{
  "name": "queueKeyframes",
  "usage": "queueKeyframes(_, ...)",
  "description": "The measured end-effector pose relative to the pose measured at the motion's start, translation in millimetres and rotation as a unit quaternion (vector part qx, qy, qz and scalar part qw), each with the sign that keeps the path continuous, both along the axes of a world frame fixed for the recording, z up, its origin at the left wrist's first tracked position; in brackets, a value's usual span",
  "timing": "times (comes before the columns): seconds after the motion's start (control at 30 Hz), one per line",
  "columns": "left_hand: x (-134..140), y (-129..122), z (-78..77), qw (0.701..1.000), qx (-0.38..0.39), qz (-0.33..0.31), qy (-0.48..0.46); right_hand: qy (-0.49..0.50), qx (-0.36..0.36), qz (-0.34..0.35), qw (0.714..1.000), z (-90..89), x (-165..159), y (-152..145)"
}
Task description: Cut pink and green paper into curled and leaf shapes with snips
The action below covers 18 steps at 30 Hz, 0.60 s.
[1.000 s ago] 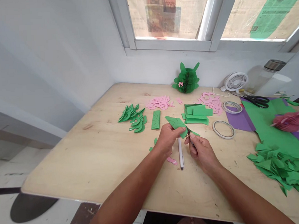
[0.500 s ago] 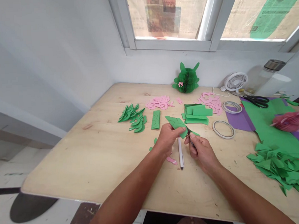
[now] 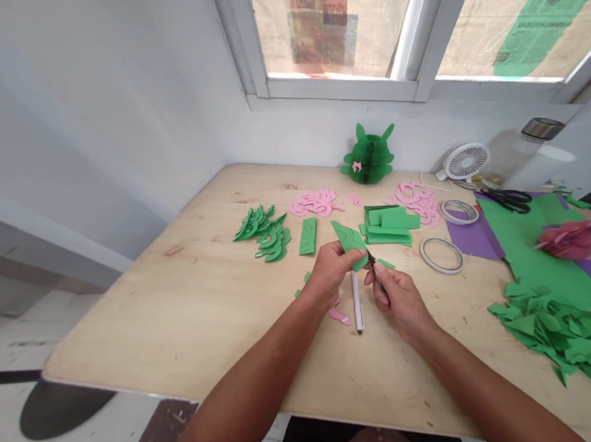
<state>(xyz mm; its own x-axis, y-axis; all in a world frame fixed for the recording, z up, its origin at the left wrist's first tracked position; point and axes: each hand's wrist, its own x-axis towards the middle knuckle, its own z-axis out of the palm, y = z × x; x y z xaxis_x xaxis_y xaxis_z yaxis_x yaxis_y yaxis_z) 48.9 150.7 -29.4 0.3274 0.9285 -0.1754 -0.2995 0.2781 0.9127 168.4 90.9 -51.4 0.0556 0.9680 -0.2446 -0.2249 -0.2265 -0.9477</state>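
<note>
My left hand (image 3: pixel 332 269) pinches a piece of green paper (image 3: pixel 347 236) with curved lines drawn on it. In my right hand (image 3: pixel 398 298) is a pair of dark scissors (image 3: pixel 373 264), its blades at the paper's right edge; the handles are mostly hidden by my fingers. A small green offcut (image 3: pixel 385 263) shows just beyond the blades. Below the hands a white pen (image 3: pixel 357 304) lies on the table, with a pink paper piece (image 3: pixel 339 316) beside it, partly covered by my left wrist.
On the wooden table (image 3: pixel 181 321) lie green cutouts (image 3: pixel 271 239), a marked green strip (image 3: pixel 307 236), pink cutouts (image 3: pixel 316 203) and folded green paper (image 3: pixel 388 225). Tape rolls (image 3: pixel 442 255), green scraps (image 3: pixel 557 328), black scissors (image 3: pixel 507 199) and a white fan (image 3: pixel 466 161) are to the right. A green paper figure (image 3: pixel 370 156) stands behind.
The green paper in my left hand has turned, its top corner moving slightly right and up. The scissors and both hands stay in nearly the same place.
</note>
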Motion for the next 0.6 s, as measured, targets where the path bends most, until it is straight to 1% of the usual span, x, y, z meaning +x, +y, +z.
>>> queueKeyframes(0.17, -0.1, 0.9, -1.9, 1.0, 0.004, 0.003, 0.007, -0.01, -0.006, -0.002, 1.0, -1.3, -0.1, 1.1)
queueKeyframes(0.4, 0.2, 1.1, -2.9, 0.999, 0.026, -0.002, 0.022, 0.012, -0.007, 0.004, 1.0, -1.4, -0.5, 1.3)
queueKeyframes(0.6, -1.4, 1.2, -2.3, 0.999, 0.031, -0.015, 0.034, 0.009, -0.004, 0.005, 1.0, -2.3, 0.3, 1.2)
